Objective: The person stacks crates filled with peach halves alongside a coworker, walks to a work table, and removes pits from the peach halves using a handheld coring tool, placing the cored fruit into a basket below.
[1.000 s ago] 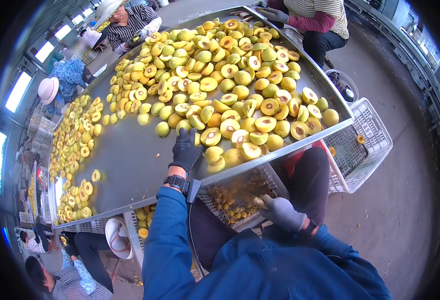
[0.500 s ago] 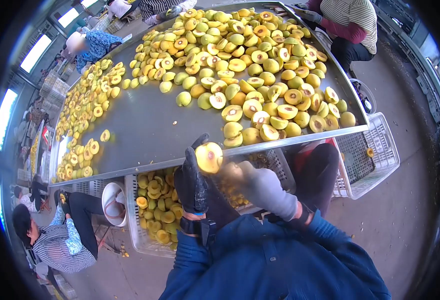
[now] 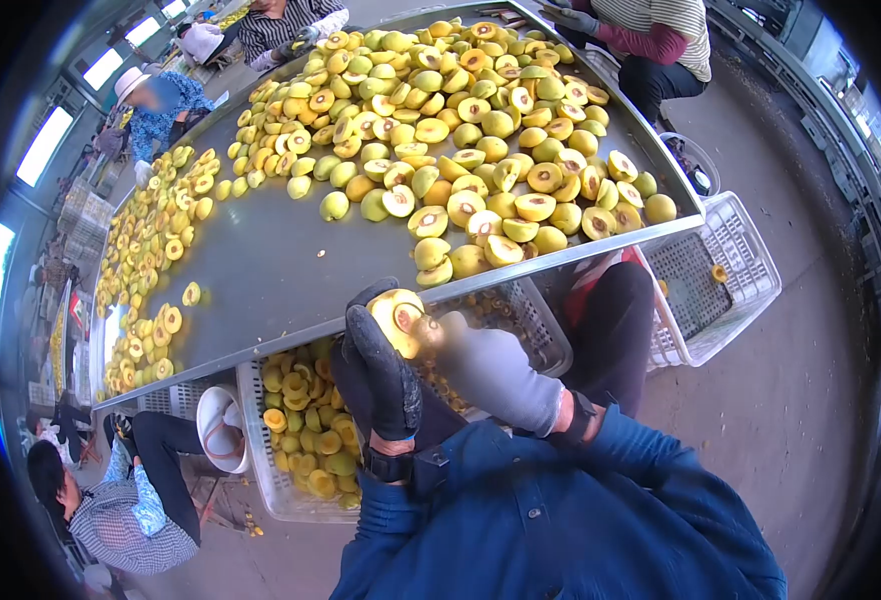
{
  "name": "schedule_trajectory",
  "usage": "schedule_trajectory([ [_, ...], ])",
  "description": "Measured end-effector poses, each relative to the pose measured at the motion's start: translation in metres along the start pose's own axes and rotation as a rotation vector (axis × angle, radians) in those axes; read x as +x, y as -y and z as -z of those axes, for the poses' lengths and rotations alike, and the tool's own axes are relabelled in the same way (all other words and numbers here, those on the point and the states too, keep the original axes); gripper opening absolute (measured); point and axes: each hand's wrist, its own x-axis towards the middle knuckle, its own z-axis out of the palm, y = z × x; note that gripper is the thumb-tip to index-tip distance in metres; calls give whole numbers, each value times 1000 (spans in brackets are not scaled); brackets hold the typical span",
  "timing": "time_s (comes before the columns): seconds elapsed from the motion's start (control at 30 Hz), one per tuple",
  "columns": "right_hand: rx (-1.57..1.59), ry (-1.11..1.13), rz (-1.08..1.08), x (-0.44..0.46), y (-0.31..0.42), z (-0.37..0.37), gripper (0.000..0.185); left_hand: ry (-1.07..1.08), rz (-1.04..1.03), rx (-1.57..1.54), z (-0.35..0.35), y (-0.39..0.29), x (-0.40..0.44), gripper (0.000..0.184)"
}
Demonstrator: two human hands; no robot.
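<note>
My left hand [image 3: 383, 385], in a black glove, grips a yellow peach half [image 3: 393, 312] with its cut face up and a reddish-brown centre showing. My right hand [image 3: 506, 368], in a pale grey glove, is closed with its fingertips against the lower right side of that peach half. Blur hides what the right fingers hold, if anything. Both hands are just in front of the near edge of a metal table [image 3: 261, 262]. Many peach halves [image 3: 441, 130] are heaped on the table, some cut side up.
Below my left forearm stands a white crate [image 3: 261, 470] of peach halves. Another crate [image 3: 551, 325] sits between my legs, and a third crate [image 3: 673, 345] is at the right. A white bucket [image 3: 211, 412] stands at the left. Several co-workers [image 3: 126, 515] sit around the table.
My right hand has come in closer, and its fingertips now meet the peach half. The left hand has tilted the fruit. The whole view has shifted slightly.
</note>
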Motion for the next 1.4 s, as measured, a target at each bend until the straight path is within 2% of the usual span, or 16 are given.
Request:
schedule_trajectory([
  [0.3, 106, 39, 59, 0, -23, -14, 19, 31, -150, 205, -8, -1, 8, 51],
  [0.4, 137, 28, 48, 0, -25, -10, 20, 62, -189, 538, -8, -7, 7, 48],
  [0.47, 171, -16, 10, -1, -26, -1, 21, 113, -33, 214, -14, -9, 4, 45],
  [0.57, 199, -247, -4, -8, -30, 13, 28, 80, 126, 38, -19, -3, -4, 44],
  [0.6, 201, -268, -27, -9, -32, 21, 40, 105, 174, -21, -17, 6, -7, 46],
  [0.7, 282, -18, -214, -4, -47, 40, 44, 378, 8, 132, -29, 21, -13, 49],
  [0.83, 1037, 118, -462, -5, -77, 34, 48, 494, -62, -28, -52, 68, -12, 55],
  [0.87, 966, 205, -597, -2, -79, 51, 48, 499, 1, -103, -60, 60, -7, 55],
  [0.9, 939, 88, -494, 1, -81, 59, 46, 497, 65, -177, -67, 48, -5, 56],
  [0.97, 981, 162, -774, 13, -92, 99, 42, 472, -42, -131, -68, 42, 5, 51],
  [1.13, 1385, -419, -728, 49, -192, 150, 36, 209, -81, 207, -18, 86, 81, 51],
  [1.17, 1464, -539, -682, 58, -187, 162, 35, 180, -196, 418, -5, 96, 105, 51],
  [1.27, 1357, -604, -680, 46, -202, 151, 40, 87, -507, 844, 33, 148, 191, 54],
  [1.33, 1280, -495, -704, 31, -183, 139, 39, 82, -605, 1042, 45, 177, 246, 55],
  [1.37, 1241, -440, -713, 24, -174, 134, 39, 86, -653, 1139, 47, 190, 267, 56],
  [1.4, 1124, -407, -761, 21, -162, 129, 39, 145, -532, 1207, 48, 202, 281, 55],
])
